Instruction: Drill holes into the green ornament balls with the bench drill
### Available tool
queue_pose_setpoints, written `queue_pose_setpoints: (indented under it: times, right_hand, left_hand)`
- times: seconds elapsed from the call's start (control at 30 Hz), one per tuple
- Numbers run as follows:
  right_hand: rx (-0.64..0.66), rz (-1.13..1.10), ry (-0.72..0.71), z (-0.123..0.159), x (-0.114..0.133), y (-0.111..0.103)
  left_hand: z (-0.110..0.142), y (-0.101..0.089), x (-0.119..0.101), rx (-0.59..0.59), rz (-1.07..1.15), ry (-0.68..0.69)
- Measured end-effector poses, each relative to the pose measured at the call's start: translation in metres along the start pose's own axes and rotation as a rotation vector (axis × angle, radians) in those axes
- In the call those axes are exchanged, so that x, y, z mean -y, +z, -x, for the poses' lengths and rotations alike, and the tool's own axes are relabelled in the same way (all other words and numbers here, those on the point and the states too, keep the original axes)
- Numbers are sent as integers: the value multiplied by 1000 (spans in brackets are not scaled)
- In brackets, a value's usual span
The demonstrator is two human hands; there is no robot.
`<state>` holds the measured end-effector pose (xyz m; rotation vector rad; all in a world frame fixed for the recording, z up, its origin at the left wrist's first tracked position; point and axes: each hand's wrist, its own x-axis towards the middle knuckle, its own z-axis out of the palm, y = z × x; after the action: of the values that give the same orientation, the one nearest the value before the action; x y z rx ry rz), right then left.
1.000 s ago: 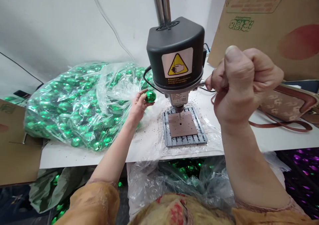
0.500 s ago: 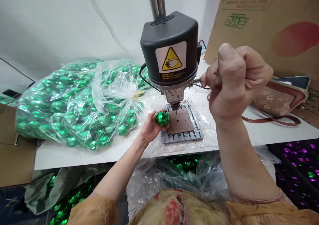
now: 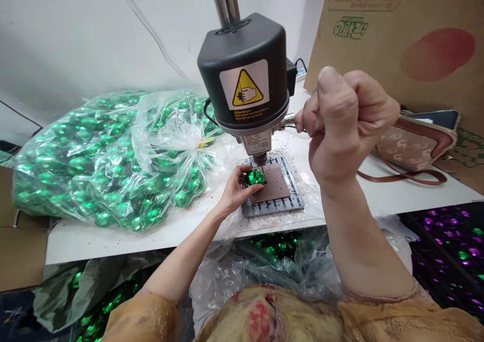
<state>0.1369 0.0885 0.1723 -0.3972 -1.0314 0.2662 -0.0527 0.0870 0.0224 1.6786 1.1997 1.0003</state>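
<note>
A shiny green faceted ball is pinched between the thumb and fingers of my left hand. It sits just below the chuck of a black bench drill press, over a brown board on the slotted metal base. The ball hides the drill bit and the hole in the board. My right hand is raised at the right of the drill head, its fingers curled round the feed handle, most of which they cover.
A tied clear bag of green balls lies on the white table at left. A patterned handbag and a large cardboard box stand at right. Dark chips surround the base. Purple balls show at lower right.
My left hand has brought the green ball rightward over the board, under the chuck. My right hand keeps its grip on the handle. The whole view has shifted slightly.
</note>
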Motion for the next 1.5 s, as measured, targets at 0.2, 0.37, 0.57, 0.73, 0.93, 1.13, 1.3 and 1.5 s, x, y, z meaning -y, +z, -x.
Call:
queue_pose_setpoints:
  times: [0.2,0.37,0.57,0.73,0.93,1.13,1.3,1.5]
  right_hand:
    - [14,93,50,2,1,-2]
    - [11,101,79,3,2,-2]
    - [16,81,64,3,2,-2]
    - [-1,92,51,7,3,-3]
    - [-15,1,-38,15,0,-5]
    - [-7,-43,-132,24,-9,-11]
    - [-49,-41,-177,30,-17,-13]
    - [2,-69,-234,35,-21,-19]
  left_hand:
    - [-3,12,-2,-11,-159,84]
    - [-5,27,0,-62,-270,211]
    - [6,41,-1,-173,-151,107]
    - [8,42,-5,-175,-101,68]
    - [9,41,-3,-168,-101,69]
    - [9,40,2,-169,-132,72]
    - [9,41,3,-172,-134,81]
    - [9,41,3,-180,-115,88]
